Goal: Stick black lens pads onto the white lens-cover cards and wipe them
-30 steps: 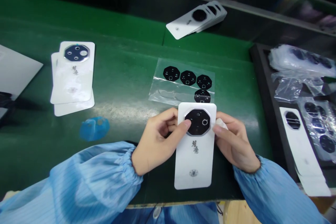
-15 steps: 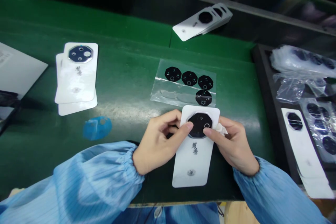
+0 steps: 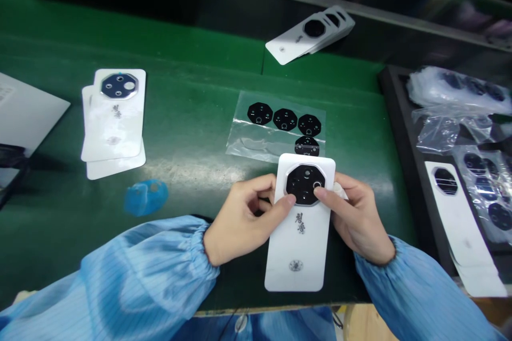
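Note:
Between my hands is a white phone back cover with a black octagonal camera lens plate set in a silver frame near its top. My left hand grips the left edge, thumb at the plate's lower left corner and fingers behind the cover. My right hand grips the right edge, its thumb lying on the plate's right side. A crumpled white cloth or tissue pokes out between the right fingers. Just beyond the cover lies a clear plastic sheet bearing several black octagonal lens plates.
Two white covers overlap at left, near a blue film piece. More covers are stacked at the back. On the right, a black tray holds bagged plates and white covers. A white sheet lies far left.
My right thumb has moved from the cover's right edge onto the lens plate. My left thumb has slid down to the plate's lower left corner. Both hands keep hold of the cover.

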{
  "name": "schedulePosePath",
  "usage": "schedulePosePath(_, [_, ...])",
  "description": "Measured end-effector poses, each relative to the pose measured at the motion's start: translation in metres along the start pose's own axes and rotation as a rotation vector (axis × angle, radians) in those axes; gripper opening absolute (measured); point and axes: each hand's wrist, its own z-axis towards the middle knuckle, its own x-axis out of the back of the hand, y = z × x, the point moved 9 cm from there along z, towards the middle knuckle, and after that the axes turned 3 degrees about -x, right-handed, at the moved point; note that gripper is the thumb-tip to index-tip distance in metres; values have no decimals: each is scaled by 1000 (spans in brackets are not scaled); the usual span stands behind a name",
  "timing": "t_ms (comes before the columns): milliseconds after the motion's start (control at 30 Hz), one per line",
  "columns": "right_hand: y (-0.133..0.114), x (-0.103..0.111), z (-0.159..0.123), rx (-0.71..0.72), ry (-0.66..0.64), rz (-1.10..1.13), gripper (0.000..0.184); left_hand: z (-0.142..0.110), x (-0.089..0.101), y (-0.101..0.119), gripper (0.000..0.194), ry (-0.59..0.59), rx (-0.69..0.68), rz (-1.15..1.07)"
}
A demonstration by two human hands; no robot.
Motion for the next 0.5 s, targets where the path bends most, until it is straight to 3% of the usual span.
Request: schedulePosePath(500, [0,-4,0,-16,-44,20,10,1,10,11,23,128,-108,176])
